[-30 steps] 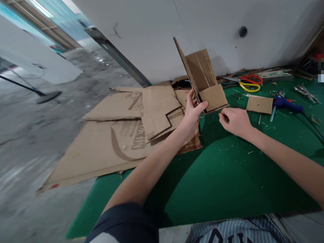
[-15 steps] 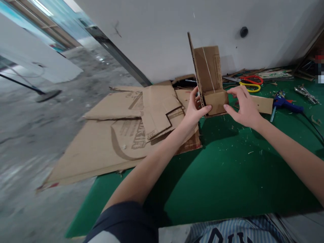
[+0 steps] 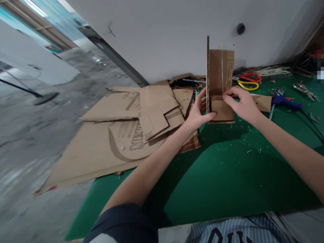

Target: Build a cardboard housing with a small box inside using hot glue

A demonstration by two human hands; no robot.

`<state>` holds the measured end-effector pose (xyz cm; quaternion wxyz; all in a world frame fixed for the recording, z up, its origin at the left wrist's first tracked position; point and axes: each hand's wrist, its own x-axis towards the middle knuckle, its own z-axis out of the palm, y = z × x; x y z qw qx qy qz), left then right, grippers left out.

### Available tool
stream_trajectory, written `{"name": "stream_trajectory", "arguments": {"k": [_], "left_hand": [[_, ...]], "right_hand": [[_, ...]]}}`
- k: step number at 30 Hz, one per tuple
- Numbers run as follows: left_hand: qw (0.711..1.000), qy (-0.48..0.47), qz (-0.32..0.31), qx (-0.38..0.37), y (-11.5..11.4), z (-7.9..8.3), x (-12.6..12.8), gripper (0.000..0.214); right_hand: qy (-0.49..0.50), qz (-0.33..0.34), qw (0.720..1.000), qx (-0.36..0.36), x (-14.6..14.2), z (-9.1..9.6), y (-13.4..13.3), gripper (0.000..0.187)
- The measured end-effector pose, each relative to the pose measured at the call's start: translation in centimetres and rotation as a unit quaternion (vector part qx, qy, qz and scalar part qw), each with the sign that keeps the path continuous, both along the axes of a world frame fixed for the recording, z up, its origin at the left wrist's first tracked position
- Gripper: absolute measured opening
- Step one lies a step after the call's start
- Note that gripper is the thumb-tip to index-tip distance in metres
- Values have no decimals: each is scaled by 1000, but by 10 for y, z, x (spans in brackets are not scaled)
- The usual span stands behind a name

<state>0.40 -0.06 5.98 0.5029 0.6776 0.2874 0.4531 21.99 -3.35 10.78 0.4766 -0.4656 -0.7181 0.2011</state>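
Note:
A small cardboard structure (image 3: 220,69) stands upright, with a tall left panel, a back panel and a low box-like front. My left hand (image 3: 198,111) is closed around its left panel, the thumb on the front and the fingers behind. A thin pale strand (image 3: 222,72) runs straight up along the back panel and past its top edge; whether it is string or a stick I cannot tell. At the strand's lower end, just over the front box's top edge, my right hand (image 3: 240,103) pinches with thumb and forefinger.
Flattened cardboard sheets (image 3: 118,135) overhang the green table (image 3: 227,182) on the left. Scissors with red and yellow handles (image 3: 249,82), a cardboard piece (image 3: 263,103), a blue glue gun (image 3: 288,102) with its cable, and a clear plastic packet (image 3: 303,91) lie behind and right. A wall (image 3: 172,40) rises behind.
The cardboard structure has shifted right and turned more upright. My right hand has moved from the front box's right side to its top edge and closed at the strand.

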Motion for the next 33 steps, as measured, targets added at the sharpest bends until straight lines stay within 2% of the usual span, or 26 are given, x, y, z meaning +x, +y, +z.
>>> {"name": "stream_trajectory", "arguments": {"k": [7,13,21,27,33], "left_hand": [[1000,-24,-7,-10,3,-8,1,104],[1000,-16,-7,-12,1,-7,1,103],[1000,-12,8,-10,-4,-3,3,105],[1000,-19,23,3,-1,-7,3,107],[1000,-14,13,-15,2,-10,-1,107]], "right_hand": [[62,-1,998,-30,-5,-2,0,11],[105,13,993,-58,-7,-1,-2,15],[75,2,995,-65,-9,-2,-4,16],[33,-7,998,-50,-8,-6,-1,16],[-4,-19,998,-54,-4,1,-2,18]]}}
